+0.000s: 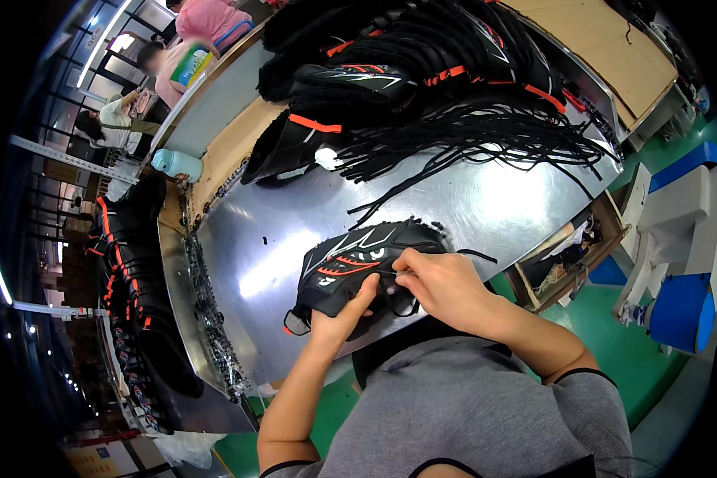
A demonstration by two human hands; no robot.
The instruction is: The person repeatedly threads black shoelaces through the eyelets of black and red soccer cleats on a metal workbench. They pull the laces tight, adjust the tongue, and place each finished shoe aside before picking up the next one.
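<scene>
A black shoe upper (338, 259) with red and white trim lies on its side on the metal tabletop, close to the table's near edge. My left hand (344, 317) grips it at its near side, thumb pressed on the upper. At the lace opening my right hand (430, 279) is closed, fingertips pinched on a black shoelace (393, 273). Another stretch of dark lace sticks out to the right, past my right hand. The fingers of my left hand are partly hidden beneath the upper.
Black laces (454, 147) are heaped across the table's far side, before a row of black uppers (422, 60). More uppers (123, 263) are stacked at the left. A light blue bottle (177, 164) stands at the far left. An open drawer (566, 259) juts out at the right.
</scene>
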